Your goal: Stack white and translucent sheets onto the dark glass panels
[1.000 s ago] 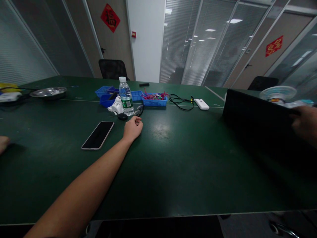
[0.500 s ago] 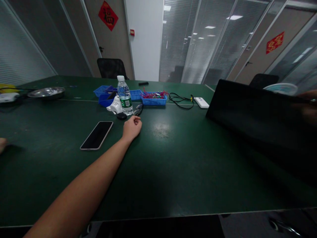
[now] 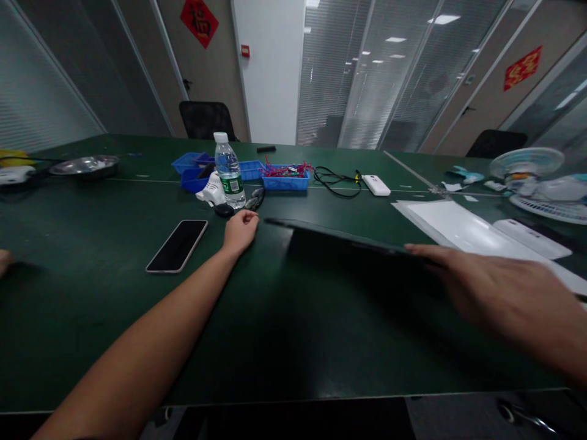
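My left hand [image 3: 241, 229] rests on the dark green table [image 3: 114, 305], forearm stretched out, fingers curled into a loose fist with nothing visible in them. A black phone [image 3: 178, 245] lies face up just left of that hand, and a pair of glasses [image 3: 255, 200] lies just beyond it. My right hand [image 3: 499, 299] grips the near right edge of a thin black board [image 3: 339, 241]. It holds the board almost flat, low over the middle of the table, and the board's far corner reaches close to my left hand.
Behind my left hand stand a water bottle [image 3: 228, 171], a white handheld device [image 3: 211, 190], blue trays [image 3: 287, 182], a black cable [image 3: 334, 181] and a white box [image 3: 376, 185]. A white sheet [image 3: 454, 226] and a fan [image 3: 527, 171] are right. Another person's hand [image 3: 4, 261] shows at the left edge.
My right hand has swung the black board from upright at the right side down and leftward, to nearly flat over the table's middle. The white sheet is now uncovered. My left hand stayed put.
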Tool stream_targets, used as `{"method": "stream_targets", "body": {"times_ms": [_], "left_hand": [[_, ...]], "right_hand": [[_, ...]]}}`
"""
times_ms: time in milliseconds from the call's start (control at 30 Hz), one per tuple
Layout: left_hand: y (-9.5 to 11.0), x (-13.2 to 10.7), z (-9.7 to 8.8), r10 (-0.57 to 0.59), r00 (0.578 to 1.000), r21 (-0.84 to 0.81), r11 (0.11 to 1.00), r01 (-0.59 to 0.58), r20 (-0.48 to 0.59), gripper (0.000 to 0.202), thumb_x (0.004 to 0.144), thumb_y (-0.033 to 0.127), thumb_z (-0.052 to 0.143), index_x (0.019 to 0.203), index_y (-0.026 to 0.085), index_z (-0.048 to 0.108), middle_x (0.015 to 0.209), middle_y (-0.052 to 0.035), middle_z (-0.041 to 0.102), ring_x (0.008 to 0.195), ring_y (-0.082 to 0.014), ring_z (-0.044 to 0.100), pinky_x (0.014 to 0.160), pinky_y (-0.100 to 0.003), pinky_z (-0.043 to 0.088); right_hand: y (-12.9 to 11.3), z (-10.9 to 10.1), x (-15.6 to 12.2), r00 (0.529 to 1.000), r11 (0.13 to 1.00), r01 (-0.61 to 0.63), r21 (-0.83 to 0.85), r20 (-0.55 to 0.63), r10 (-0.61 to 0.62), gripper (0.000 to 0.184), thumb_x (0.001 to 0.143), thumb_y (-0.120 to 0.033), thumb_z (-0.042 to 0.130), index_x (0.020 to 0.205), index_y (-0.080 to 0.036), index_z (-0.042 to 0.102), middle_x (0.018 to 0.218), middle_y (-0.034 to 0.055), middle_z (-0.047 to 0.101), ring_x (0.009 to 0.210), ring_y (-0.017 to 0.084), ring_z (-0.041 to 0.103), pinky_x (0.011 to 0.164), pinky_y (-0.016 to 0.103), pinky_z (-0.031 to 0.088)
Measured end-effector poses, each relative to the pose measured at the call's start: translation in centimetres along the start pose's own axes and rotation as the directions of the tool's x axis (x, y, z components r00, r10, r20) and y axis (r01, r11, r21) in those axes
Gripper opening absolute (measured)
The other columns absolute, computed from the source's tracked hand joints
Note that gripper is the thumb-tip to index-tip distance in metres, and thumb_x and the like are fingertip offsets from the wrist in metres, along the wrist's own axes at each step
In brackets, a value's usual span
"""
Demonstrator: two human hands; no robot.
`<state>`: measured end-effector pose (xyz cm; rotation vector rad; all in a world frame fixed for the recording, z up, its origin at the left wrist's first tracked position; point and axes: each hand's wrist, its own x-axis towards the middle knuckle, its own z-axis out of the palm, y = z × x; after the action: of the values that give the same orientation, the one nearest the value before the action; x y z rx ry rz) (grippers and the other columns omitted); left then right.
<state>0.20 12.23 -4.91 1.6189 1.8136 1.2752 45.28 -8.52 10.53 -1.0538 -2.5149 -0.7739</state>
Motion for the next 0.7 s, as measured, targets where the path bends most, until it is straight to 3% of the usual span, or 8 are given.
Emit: {"method": "stream_targets", "body": {"times_ms": [67,167,267,333,433,567,633,700], "left_hand": [[-0.4,0.3,0.2,0.008,1.0,-0.017,1.0,-0.008,0.024,0.029,0.092,0.037,0.057,0.103,0.019,0.078,0.103,-0.008,0.084,0.094,-0.0226,0.076,0.088,-0.031,0.057],[-0.6,0.4,0.3,0.046,0.997,-0.026,0.999,-0.044,0.068,0.04,0.098,0.043,0.047,0.102,0.02,0.078,0.105,-0.0079,0.084,0.097,-0.0228,0.077,0.09,-0.031,0.058],[-0.3,0.0,0.0,0.102,0.989,0.013,0.994,-0.104,0.109,0.047,0.103,0.047,0.04,0.103,0.022,0.08,0.111,-0.0084,0.084,0.107,-0.0257,0.076,0.097,-0.035,0.057],[0.2,-0.6,-0.2,0.144,0.98,0.056,0.987,-0.153,0.14,0.042,0.101,0.049,0.048,0.099,0.024,0.082,0.115,-0.0089,0.083,0.116,-0.0296,0.074,0.107,-0.04,0.052],[0.9,-1.6,-0.3,0.232,0.958,0.22,0.938,-0.267,0.17,0.028,0.092,0.045,0.066,0.1,0.023,0.083,0.13,-0.0137,0.078,0.136,-0.0395,0.063,0.122,-0.052,0.039],[1.3,-2.8,-0.1,0.25,0.927,0.523,0.77,-0.366,0.28,0.055,0.095,0.052,0.064,0.133,0.014,0.077,0.154,-0.0251,0.064,0.149,-0.0509,0.051,0.124,-0.063,0.035],[1.1,-3.0,0.0,0.195,0.919,0.561,0.742,-0.367,0.343,0.072,0.098,0.061,0.057,0.148,0.01,0.066,0.163,-0.0278,0.055,0.154,-0.0524,0.045,0.125,-0.062,0.034],[0.9,-3.0,0.0,0.162,0.905,0.564,0.735,-0.377,0.393,0.084,0.099,0.068,0.052,0.157,0.007,0.058,0.17,-0.0284,0.045,0.16,-0.0518,0.037,0.129,-0.06,0.031]], "right_hand": [[-2.3,1.7,0.1,0.986,0.981,0.165,0.101,-0.038,-0.162,0.049,0.104,-0.014,0.048,0.149,-0.024,0.064,0.133,0.01,0.077,0.11,0.026,0.078,0.082,0.039,0.067],[-3.9,5.7,-0.8,0.979,0.948,0.202,0.247,-0.024,-0.202,0.049,0.105,-0.013,0.049,0.15,-0.026,0.066,0.151,0.0065,0.067,0.137,0.026,0.067,0.105,0.043,0.064],[-5.0,9.7,-1.5,0.969,0.898,0.178,0.401,0.086,-0.231,0.043,0.109,-0.031,0.059,0.151,-0.029,0.067,0.158,0.0062,0.062,0.149,0.027,0.057,0.122,0.049,0.053],[-5.8,11.5,-1.3,0.959,0.874,0.091,0.478,0.196,-0.207,0.053,0.108,-0.044,0.061,0.158,-0.029,0.061,0.167,0.0079,0.052,0.157,0.029,0.046,0.13,0.056,0.042],[-7.0,12.5,0.0,0.931,0.84,-0.08,0.537,0.341,-0.129,0.059,0.11,-0.047,0.056,0.167,-0.03,0.051,0.177,0.0075,0.036,0.166,0.031,0.03,0.134,0.064,0.028],[-7.1,12.8,2.4,0.9,0.76,-0.214,0.613,0.426,-0.09,0.06,0.11,-0.053,0.054,0.166,-0.033,0.053,0.178,0.0064,0.033,0.167,0.033,0.026,0.135,0.067,0.022],[-5.4,13.5,3.4,0.899,0.682,-0.269,0.68,0.432,-0.077,0.056,0.11,-0.056,0.052,0.162,-0.034,0.058,0.175,0.0057,0.04,0.163,0.031,0.037,0.133,0.064,0.03],[-2.0,14.8,3.7,0.913,0.632,-0.318,0.707,0.409,0.002,0.052,0.112,-0.054,0.046,0.155,-0.031,0.064,0.167,0.0067,0.053,0.153,0.027,0.053,0.127,0.056,0.045]]}}
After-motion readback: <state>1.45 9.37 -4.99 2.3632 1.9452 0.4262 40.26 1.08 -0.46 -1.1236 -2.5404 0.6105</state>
